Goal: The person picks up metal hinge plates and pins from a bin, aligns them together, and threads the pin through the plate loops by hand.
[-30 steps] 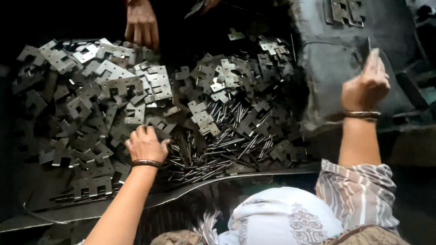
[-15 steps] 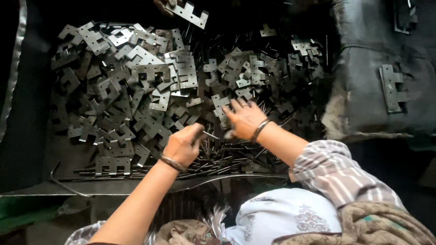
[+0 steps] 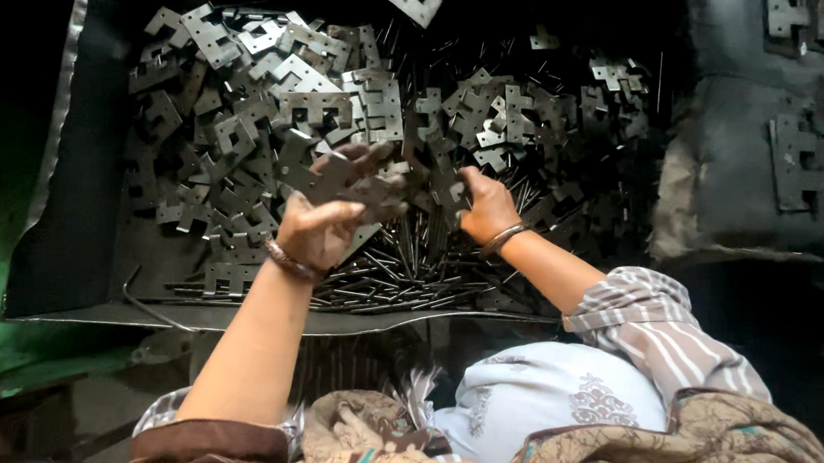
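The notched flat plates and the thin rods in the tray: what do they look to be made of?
Notched plates: probably bare sheet metal, dull grey, with pale glints on the flat faces and crisp cut edges. The left hand lifts a few of them. Thin rods: seemingly steel wire pins, straight, with bright highlight lines. The right hand rests among them. Tray: apparently dark sheet metal with a shiny rim.

- Left hand [image 3: 323,229] lifted off the pins, now gripping a stack of plates [image 3: 354,177].
- Right hand [image 3: 487,207] brought down from the right, onto the pile.
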